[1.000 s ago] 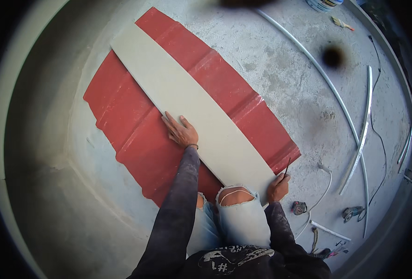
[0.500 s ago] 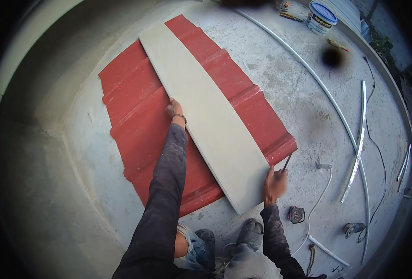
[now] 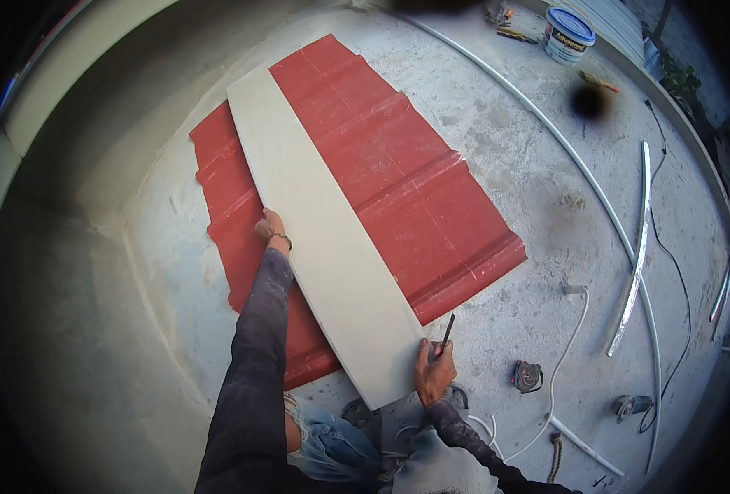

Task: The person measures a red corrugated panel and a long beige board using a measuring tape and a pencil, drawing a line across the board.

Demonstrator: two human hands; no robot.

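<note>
A long pale flat board (image 3: pixel 315 206) lies slantwise over a red ribbed roofing sheet (image 3: pixel 414 177) on the concrete floor. My left hand (image 3: pixel 273 230) is closed on the board's left edge, about midway along it, with a bracelet at the wrist. At the near right corner of the board, my right hand (image 3: pixel 435 370) presses against the edge. A thin dark pencil (image 3: pixel 449 331) sticks up from its closed fingers. Faint thin lines cross the bare part of the sheet, right of the board.
To the right lie a tape measure (image 3: pixel 527 376), a white pipe (image 3: pixel 583 156), a silvery metal strip (image 3: pixel 632 272) and an angle grinder (image 3: pixel 632 406) with a dark cord. A lidded bucket (image 3: pixel 569 37) stands far right. A concrete wall (image 3: pixel 60 272) bounds the left.
The board has slid left and nearer across the sheet, both hands moving with it. More red sheet, with its thin lines, now shows on the right.
</note>
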